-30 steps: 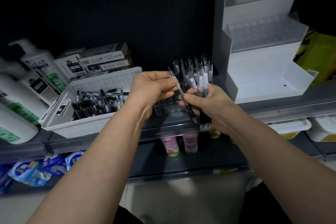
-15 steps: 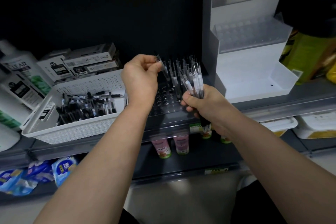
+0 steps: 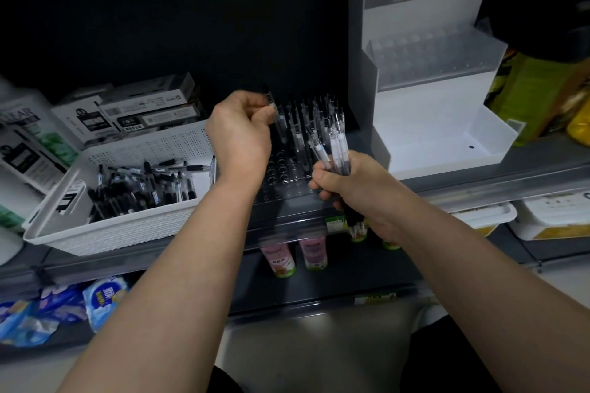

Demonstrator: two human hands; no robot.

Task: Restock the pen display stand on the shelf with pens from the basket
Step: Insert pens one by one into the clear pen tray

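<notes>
Left hand: the left hand (image 3: 239, 134) is up over the back-left corner of the pen display stand (image 3: 284, 183). Its grip is pinched on a single pen (image 3: 280, 126), held high on the barrel with the tip angled down toward the sockets.
Right hand: the right hand (image 3: 354, 191) sits at the stand's front right, its grip wrapped tight round a bundle of pens (image 3: 335, 150). Clear barrels fan upward and dark ends poke out below the fist.
Stand: a dark tray of round sockets on the shelf (image 3: 495, 182). Pens stand upright in the back rows and the front rows show open holes, so it looks only partly filled.
Basket: the white perforated basket (image 3: 127, 233) is just left of the stand, with loose pens (image 3: 140, 191) heaped inside.
Handling: these look light, stiff and smooth. Bunched like that, one could probably slide free if the fist slackens. A high pinch suits the job, leaving the tip free to find its socket.
Next move: line the tip over a free hole and lower it straight; a tilted entry risks knocking the neighbours.
Nearby: a white tiered display unit (image 3: 431, 131) stands to the right, and boxes (image 3: 143, 108) are stacked behind the basket.
</notes>
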